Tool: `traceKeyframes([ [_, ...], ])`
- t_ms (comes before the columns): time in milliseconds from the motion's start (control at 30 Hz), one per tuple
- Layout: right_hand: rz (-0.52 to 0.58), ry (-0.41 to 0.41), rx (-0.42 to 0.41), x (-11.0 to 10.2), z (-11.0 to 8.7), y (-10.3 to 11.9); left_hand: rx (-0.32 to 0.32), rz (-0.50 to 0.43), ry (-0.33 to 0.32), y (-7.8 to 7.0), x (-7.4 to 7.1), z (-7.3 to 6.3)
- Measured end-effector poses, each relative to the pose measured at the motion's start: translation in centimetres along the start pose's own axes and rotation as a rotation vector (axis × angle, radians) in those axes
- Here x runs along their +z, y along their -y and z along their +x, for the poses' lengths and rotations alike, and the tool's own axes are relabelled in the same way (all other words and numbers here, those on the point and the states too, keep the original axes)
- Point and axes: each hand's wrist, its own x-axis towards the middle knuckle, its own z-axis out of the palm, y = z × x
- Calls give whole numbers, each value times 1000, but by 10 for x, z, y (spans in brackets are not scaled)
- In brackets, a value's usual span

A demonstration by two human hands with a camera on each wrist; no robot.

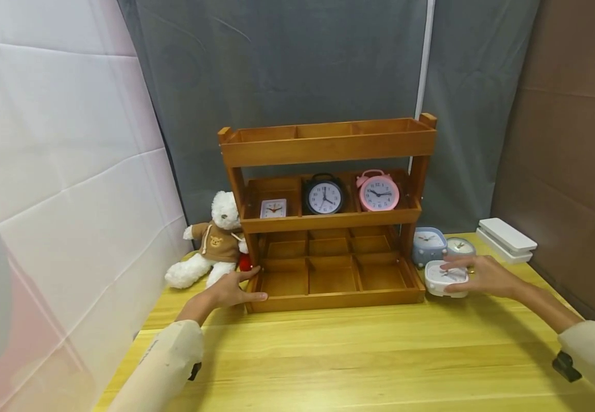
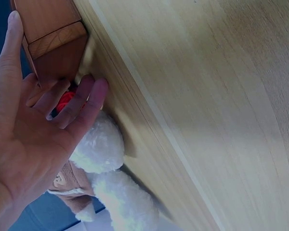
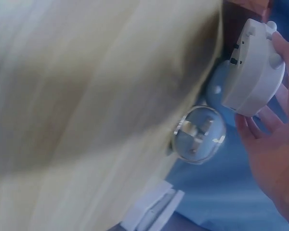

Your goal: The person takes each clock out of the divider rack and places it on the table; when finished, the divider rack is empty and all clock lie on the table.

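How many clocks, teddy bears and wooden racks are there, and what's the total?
Clocks: 6
Teddy bear: 1
Wooden rack: 1
Total: 8

Wooden table (image 1: 349, 355), rack (image 1: 328, 151), bear (image 1: 220, 243), blue clock (image 1: 428, 253) atop

Left hand (image 2: 33, 139): palm facing the camera, thumb spread from the fingers, at a corner of the wooden rack (image 2: 53, 19)
Wooden rack: brown, upper left; fingertip contact hard to tell
Red thing (image 2: 65, 100): partly hidden behind the fingers
Plush toy (image 2: 101, 149): white fur, brown top, just beyond the fingers
Table (image 2: 197, 106): wood-grained, filling the right side
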Motion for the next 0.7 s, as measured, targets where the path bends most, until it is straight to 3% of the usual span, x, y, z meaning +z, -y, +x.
traceKeyframes([
  [233, 6, 20, -7, 13, -6, -5, -5, -3, 13, 0, 1, 0],
  [700, 35, -26, -119, 28, -8, -14, -11, 2, 6, 1, 0, 1],
])
